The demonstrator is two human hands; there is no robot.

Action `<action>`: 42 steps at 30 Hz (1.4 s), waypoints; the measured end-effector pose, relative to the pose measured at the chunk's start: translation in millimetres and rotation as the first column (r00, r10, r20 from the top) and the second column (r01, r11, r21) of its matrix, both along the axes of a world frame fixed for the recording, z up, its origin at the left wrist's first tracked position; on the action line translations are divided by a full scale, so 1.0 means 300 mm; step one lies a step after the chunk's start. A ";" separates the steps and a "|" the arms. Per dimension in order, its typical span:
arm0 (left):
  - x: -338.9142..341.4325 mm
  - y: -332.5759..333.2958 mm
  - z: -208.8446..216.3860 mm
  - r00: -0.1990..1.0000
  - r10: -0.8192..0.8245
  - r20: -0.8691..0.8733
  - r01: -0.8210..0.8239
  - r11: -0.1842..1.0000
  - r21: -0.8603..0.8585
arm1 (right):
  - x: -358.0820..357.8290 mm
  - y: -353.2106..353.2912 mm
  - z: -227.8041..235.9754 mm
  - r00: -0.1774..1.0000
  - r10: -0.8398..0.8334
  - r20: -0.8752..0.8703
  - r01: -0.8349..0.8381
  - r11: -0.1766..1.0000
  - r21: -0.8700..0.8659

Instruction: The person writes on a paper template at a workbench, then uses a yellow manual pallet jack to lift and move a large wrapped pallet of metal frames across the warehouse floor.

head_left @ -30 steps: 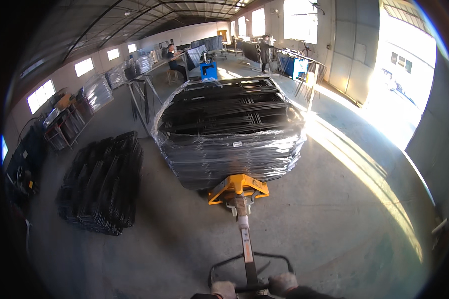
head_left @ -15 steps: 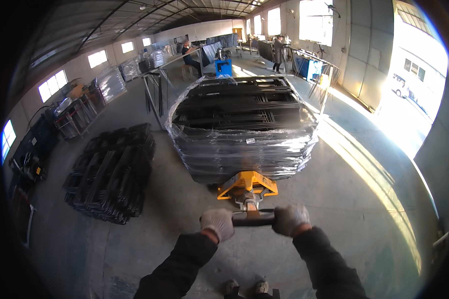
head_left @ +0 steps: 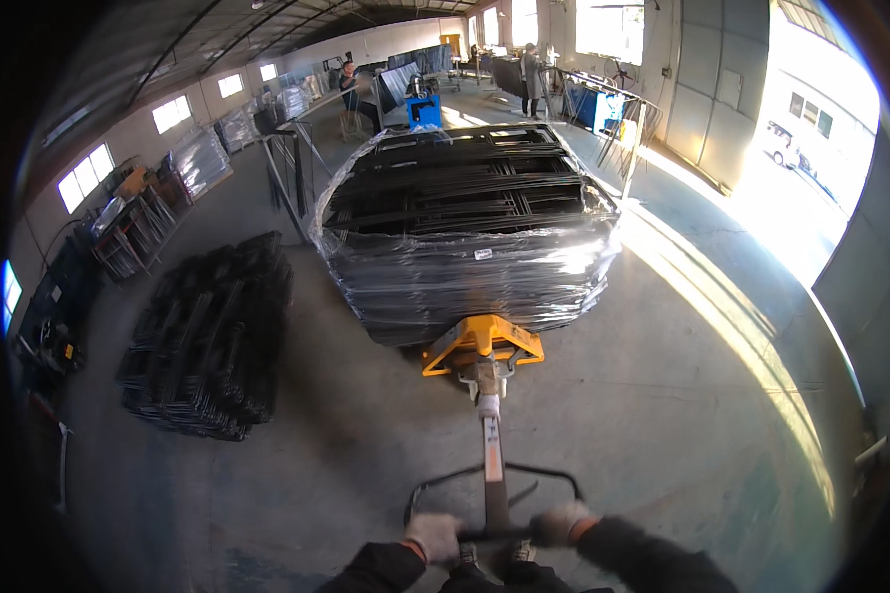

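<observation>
Workshop floor (head_left: 643, 425), partly sunlit, with yellow pallet jack (head_left: 485, 336) at near side of a film-wrapped stack of black frames (head_left: 465, 222) ahead. Presumably a heavy, stiff load, slippery where wrapped; best moved by crossbar (head_left: 494, 535), clasped in left grip (head_left: 433, 537) and right grip (head_left: 561, 524). Too small to read: wrap label (head_left: 483, 255), shaft markings (head_left: 492, 450).

I wear matt cloth gloves (head_left: 433, 538) | my sleeves (head_left: 651, 553): matt cloth | plastic wrap (head_left: 415, 292): glossy, wrinkled | pallet truck (head_left: 482, 333): smooth painted metal | floor (head_left: 653, 435): smooth, dull concrete
</observation>
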State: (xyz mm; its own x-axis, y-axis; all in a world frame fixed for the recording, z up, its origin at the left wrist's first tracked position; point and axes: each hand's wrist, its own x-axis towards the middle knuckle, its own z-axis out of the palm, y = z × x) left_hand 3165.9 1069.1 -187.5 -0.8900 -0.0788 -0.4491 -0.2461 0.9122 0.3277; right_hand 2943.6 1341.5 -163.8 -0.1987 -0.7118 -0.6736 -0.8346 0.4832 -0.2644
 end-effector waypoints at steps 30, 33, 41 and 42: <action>-0.439 -0.289 0.570 0.780 0.028 -0.626 -0.229 0.943 -0.243 | -0.381 -0.343 0.660 0.899 -0.364 -0.243 0.208 0.844 -0.495; -0.419 -0.248 0.558 0.753 0.015 -0.658 -0.171 0.970 -0.174 | -0.309 -0.283 0.573 0.865 -0.423 -0.270 0.220 0.802 -0.555; 0.028 0.151 -0.185 0.877 -0.060 0.476 0.032 0.997 0.067 | 0.268 0.099 -0.232 0.964 -0.238 -0.119 0.217 0.962 -0.168; 0.036 0.160 -0.245 0.863 -0.083 0.498 0.034 0.994 0.107 | 0.295 0.103 -0.280 0.979 -0.196 -0.050 0.199 0.979 0.050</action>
